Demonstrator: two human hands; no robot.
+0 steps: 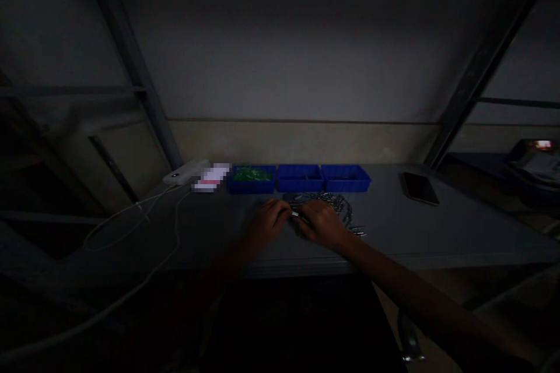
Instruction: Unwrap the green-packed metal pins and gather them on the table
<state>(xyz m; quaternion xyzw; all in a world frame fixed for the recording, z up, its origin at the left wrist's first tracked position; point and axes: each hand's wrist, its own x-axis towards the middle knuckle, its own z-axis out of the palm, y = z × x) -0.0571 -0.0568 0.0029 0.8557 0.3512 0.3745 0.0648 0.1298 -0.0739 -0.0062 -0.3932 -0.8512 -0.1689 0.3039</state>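
My left hand (270, 217) and my right hand (322, 221) meet over the grey table, both closed with fingertips pinched together. Between them is a small slim piece with a bright shiny surface (294, 214); the dim light hides its exact kind. Both hands appear to grip it, one at each end. Just behind and beside my right hand lies a loose pile of slim shiny metal pieces (339, 203). A few more thin pieces (359, 231) lie to the right of that wrist.
Behind the pile stand three blue bins: one with green pieces (252, 175), a middle bin (300, 186) and a right bin (347, 185) with dark contents. A dark phone (420, 188) lies right. At left are a white power strip (186, 172), a lit screen (212, 178) and white cable (160, 265).
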